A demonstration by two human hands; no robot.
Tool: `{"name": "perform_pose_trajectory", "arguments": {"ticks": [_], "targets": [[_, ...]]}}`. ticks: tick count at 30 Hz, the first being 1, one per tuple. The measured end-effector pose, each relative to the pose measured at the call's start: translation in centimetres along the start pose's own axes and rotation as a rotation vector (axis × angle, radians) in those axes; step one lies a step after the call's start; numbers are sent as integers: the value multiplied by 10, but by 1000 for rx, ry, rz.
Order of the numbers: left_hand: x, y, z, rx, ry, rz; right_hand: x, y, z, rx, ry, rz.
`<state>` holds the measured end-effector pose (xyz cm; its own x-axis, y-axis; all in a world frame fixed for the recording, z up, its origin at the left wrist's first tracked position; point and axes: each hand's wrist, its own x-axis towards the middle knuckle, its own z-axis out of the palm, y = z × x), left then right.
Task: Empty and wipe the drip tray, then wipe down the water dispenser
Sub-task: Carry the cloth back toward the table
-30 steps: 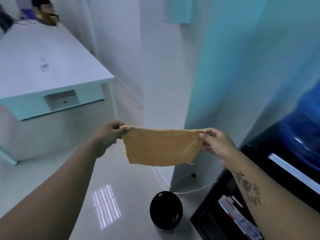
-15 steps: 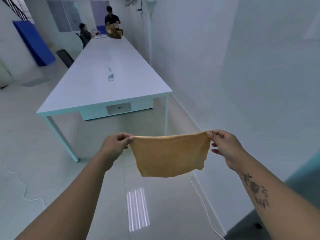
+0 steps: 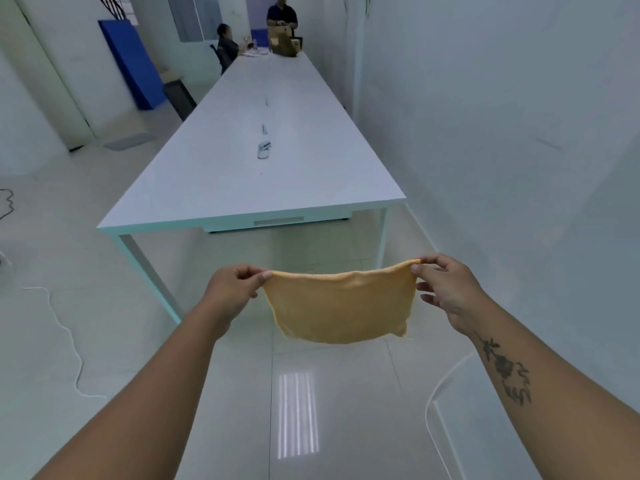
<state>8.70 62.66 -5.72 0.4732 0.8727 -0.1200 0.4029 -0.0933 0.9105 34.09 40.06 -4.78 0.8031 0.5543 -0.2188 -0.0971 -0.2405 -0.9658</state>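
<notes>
A yellow-orange cloth (image 3: 341,308) hangs spread out in front of me above the floor. My left hand (image 3: 235,287) pinches its top left corner. My right hand (image 3: 446,289) pinches its top right corner. The top edge sags a little between the two hands. The water dispenser and its drip tray are out of view.
A long white table (image 3: 263,157) stretches away ahead, with small objects (image 3: 264,149) on it and two people at its far end. A white wall (image 3: 502,133) runs along the right. White cables (image 3: 65,337) lie on the glossy floor at left and right. A blue panel (image 3: 131,64) leans at back left.
My view has swung left and up, away from the dispenser and black bin, to the long table. Both hands keep pinching the cloth's corners, held spread.
</notes>
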Motion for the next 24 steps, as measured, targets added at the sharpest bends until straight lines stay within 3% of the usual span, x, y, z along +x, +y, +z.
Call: {"name": "perform_pose_trajectory", "arguments": {"ticks": [13, 19, 24], "targets": [[234, -5, 6, 39, 36, -89, 240, -36, 96, -83, -108, 48], [381, 15, -20, 128, -21, -69, 364, -81, 163, -147, -130, 93], [483, 50, -40, 147, 27, 19, 448, -128, 211, -115, -125, 38]]}}
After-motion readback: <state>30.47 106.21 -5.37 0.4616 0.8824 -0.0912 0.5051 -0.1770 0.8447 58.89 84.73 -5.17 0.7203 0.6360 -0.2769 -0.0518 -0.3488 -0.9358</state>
